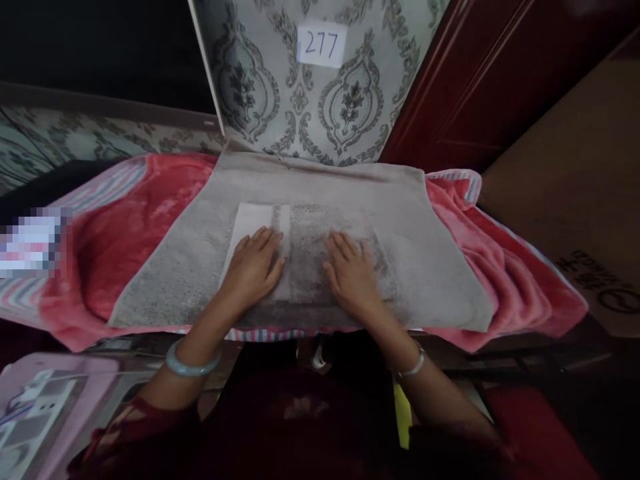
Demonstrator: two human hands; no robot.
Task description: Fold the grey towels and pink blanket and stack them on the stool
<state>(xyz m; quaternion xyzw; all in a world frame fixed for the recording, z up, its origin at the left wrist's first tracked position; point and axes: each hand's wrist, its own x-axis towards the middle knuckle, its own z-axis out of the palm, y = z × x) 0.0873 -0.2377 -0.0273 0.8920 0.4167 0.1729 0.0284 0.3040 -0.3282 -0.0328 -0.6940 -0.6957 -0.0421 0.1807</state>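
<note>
A grey cloth (390,187) is spread over a red plush blanket (165,193) in front of me. On its middle lies a flat rectangular piece (315,233), white at its left side and mottled grey further right; whether it is a separate cloth or a folded part, I cannot tell. My left hand (256,263) rests palm down across the white part, fingers stretched out. My right hand (353,270) lies flat on the mottled grey part, slightly blurred, its fingers apart. Neither hand grips anything.
Behind the cloth is a patterned wall with a paper label (322,44) reading 277. A dark screen (100,53) stands at the back left. A cardboard box (575,173) and a dark red door or cabinet (475,73) are at right. A pink tray-like object (100,367) sits low left.
</note>
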